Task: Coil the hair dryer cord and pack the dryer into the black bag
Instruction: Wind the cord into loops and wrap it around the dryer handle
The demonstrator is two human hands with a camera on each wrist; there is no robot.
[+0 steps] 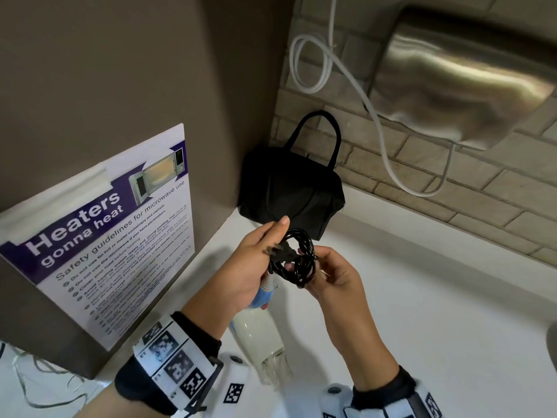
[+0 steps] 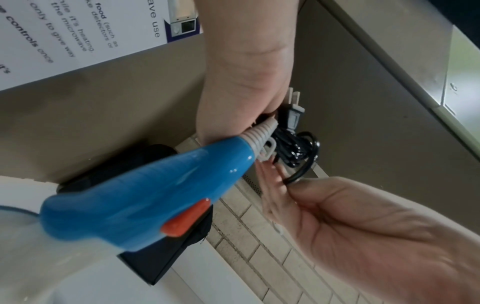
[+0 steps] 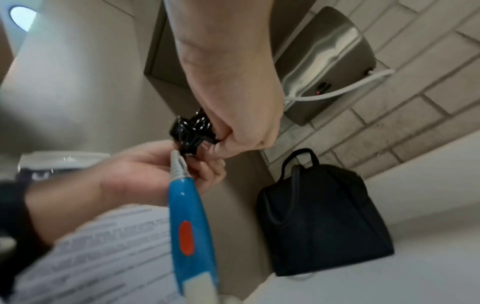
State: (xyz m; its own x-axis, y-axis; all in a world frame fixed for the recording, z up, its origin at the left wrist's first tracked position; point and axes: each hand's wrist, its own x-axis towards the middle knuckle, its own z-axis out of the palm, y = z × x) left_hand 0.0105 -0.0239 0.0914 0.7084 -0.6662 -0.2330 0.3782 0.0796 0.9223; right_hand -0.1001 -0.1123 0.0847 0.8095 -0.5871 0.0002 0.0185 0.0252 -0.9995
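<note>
A black cord [image 1: 298,257] is wound into a small coil between both hands, above the white counter. My left hand [image 1: 275,247] grips the coil, the plug [image 2: 294,115] and the grey strain relief [image 2: 259,134]. The hair dryer hangs below it, blue handle [image 2: 145,191] with an orange switch and white barrel [image 1: 259,336] pointing down. My right hand [image 1: 315,267] pinches the other side of the coil [image 3: 192,131]. The black bag [image 1: 292,188] with a loop handle stands in the corner just behind the hands; it looks zipped.
A steel hand dryer [image 1: 461,79] hangs on the brick wall at upper right, its white cable [image 1: 313,64] looping down beside the bag. A microwave-safety poster [image 1: 114,236] covers the brown panel on the left. The white counter [image 1: 422,297] stretches to the right.
</note>
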